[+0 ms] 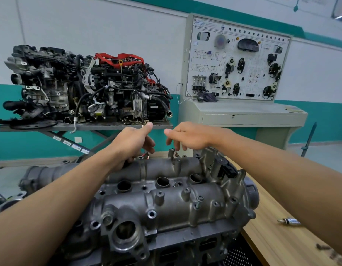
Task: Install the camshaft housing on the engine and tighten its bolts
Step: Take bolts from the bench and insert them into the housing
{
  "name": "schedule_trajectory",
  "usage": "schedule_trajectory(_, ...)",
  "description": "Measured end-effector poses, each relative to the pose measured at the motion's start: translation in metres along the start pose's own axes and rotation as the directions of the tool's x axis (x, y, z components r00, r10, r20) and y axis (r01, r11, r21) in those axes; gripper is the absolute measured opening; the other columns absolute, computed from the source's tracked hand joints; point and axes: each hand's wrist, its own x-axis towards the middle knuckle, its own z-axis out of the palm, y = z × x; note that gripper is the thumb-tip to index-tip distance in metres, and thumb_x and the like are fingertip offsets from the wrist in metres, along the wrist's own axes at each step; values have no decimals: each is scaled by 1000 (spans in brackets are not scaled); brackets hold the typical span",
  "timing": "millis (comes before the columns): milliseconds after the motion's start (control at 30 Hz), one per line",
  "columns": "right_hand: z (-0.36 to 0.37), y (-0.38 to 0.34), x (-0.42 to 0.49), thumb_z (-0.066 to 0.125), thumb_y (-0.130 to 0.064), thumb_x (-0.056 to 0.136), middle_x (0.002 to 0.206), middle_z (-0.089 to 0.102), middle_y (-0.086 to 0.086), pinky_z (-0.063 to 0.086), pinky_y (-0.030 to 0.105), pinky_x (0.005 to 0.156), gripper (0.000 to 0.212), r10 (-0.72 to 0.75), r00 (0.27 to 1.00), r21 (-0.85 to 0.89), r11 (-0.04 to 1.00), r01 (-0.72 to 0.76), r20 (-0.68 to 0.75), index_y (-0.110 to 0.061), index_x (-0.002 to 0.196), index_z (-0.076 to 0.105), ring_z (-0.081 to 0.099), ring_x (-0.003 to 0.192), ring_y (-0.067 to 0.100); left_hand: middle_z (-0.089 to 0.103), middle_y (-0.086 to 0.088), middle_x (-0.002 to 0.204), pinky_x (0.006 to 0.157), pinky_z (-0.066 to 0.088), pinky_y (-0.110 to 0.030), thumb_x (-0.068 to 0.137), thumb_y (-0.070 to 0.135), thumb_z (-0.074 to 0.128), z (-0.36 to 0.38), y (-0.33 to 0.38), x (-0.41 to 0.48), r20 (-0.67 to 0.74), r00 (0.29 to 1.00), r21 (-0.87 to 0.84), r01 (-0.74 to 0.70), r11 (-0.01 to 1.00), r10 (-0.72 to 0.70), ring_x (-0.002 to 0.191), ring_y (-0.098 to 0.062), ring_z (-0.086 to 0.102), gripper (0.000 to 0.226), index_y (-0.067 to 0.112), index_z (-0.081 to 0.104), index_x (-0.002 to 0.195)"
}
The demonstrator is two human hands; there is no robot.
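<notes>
The grey cast camshaft housing (166,204) lies on top of the engine (185,244) in front of me, with several round openings along its middle. Both my arms reach across it to its far side. My left hand (131,144) hovers at the far edge, thumb stuck out, its lower fingers touching the housing's far tube; what lies under the palm is hidden. My right hand (189,137) hangs just above the far edge near an upright stud (171,153), fingers loose and pointing down, holding nothing. A black connector (228,169) sits at the housing's right end.
A wooden bench (281,242) on the right carries a small chrome socket (289,221) and some dark bolts (323,246). Behind stand two complete engines on a metal stand (85,126) and a grey training panel (237,62) on a console.
</notes>
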Motion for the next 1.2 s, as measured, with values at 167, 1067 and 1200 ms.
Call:
schedule_trajectory(167,5,-3,3,23,-61,101,57,67,0,45,27,63,80,65,995,-196,979,-49,75,-10,61,69,61,56,13,78,-5,77,36,25,-20,99,60,41,-1,2,-3,10,1000,-13,-6,1000,6,29,-4,34,61,9,70,83)
schedule_trajectory(1067,-14,-81,20,72,-31,90,80,72,5,56,40,72,23,-230,957,211,941,265,-177,-9,97,72,63,68,13,35,1,49,40,20,-20,89,84,17,-28,21,-13,95,995,-355,19,935,15,39,-12,27,84,19,54,51)
schedule_trajectory(1200,-11,-112,32,69,-22,92,63,65,-5,49,22,58,15,-267,926,322,881,347,-267,-13,81,72,56,57,6,38,0,49,37,21,-19,95,75,20,-59,21,-24,21,999,-320,-24,947,33,37,-12,29,80,15,55,57)
